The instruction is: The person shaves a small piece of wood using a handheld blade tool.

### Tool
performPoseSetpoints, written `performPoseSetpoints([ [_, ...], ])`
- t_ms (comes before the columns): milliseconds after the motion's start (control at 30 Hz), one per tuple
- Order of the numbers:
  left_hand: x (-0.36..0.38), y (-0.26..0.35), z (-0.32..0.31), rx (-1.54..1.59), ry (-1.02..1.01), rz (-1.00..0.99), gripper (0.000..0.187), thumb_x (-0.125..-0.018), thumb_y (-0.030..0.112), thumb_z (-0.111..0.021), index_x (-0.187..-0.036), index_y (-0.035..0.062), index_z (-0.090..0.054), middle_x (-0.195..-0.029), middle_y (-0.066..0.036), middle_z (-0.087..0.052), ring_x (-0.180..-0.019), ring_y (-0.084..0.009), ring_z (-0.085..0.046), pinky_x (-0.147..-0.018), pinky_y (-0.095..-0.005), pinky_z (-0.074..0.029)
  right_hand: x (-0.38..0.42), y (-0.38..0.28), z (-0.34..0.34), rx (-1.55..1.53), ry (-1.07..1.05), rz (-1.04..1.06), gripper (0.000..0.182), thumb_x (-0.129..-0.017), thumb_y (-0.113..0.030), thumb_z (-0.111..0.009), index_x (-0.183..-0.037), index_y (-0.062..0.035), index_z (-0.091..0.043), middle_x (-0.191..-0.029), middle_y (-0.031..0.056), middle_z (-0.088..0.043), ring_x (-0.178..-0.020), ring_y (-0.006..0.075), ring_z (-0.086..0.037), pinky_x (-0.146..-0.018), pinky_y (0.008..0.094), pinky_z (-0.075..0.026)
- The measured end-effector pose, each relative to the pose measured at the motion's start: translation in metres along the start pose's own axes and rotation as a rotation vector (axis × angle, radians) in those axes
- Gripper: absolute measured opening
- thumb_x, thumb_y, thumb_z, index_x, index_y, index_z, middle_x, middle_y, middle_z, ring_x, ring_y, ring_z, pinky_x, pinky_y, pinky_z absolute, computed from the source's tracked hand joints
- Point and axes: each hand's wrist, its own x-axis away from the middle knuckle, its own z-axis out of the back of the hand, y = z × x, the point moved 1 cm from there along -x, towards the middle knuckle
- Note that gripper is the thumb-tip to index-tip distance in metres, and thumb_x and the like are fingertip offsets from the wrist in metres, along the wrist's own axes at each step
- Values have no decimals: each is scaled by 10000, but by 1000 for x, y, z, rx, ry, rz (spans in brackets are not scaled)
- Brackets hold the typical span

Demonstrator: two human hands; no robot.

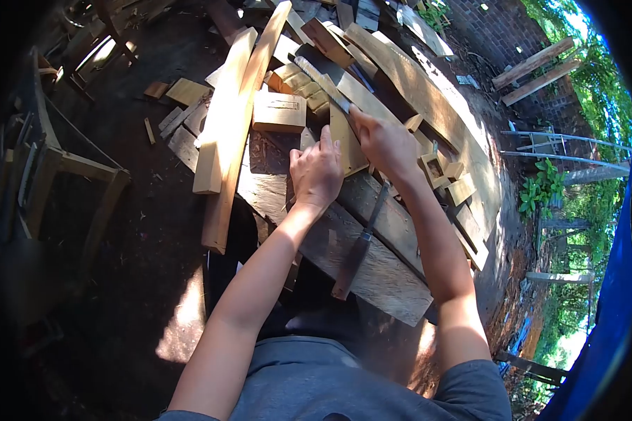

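Note:
My right hand (387,146) is closed around the handle of a long, pale, file-like tool (323,83), which points up and left over the wood. My left hand (316,172) is beside the left edge of an upright yellowish board (344,139), index finger stretched upward and the other fingers partly bent; nothing held shows. Just above and left of it sits a wooden block (279,111) with pencil-like marks on its face. A chisel-like tool with a dark handle (352,263) lies on the weathered plank (386,281) below my hands.
Two long beams (225,133) lean across the left of the work surface. Small blocks (461,188) and long boards (421,91) are piled at the right. A wooden frame (88,167) stands at far left, and a blue sheet (600,316) hangs at far right.

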Motion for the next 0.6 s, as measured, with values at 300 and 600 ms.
performPoseSetpoints([
  [300, 1, 0, -2, -13, 10, 0, 421, -1024, 282, -432, -1350, 31, -520, -920, -165, -726, -840, -309, -689, -813, -429, -423, 93, -7, 41, 139, -83, -30, 426, -951, -208, -568, -1352, -350, -593, -732, 114, -604, -664, 316, -668, -574, 444, -523],
  [600, 1, 0, -3, -13, 27, -4, 430, -1009, 296, -454, -1331, 21, -533, -923, -153, -725, -839, -298, -695, -830, -445, -427, -4, -15, 4, 50, 53, 27, 293, -964, -282, -515, -1224, -297, -651, -824, 156, -686, -722, 363, -698, -628, 489, -547],
])
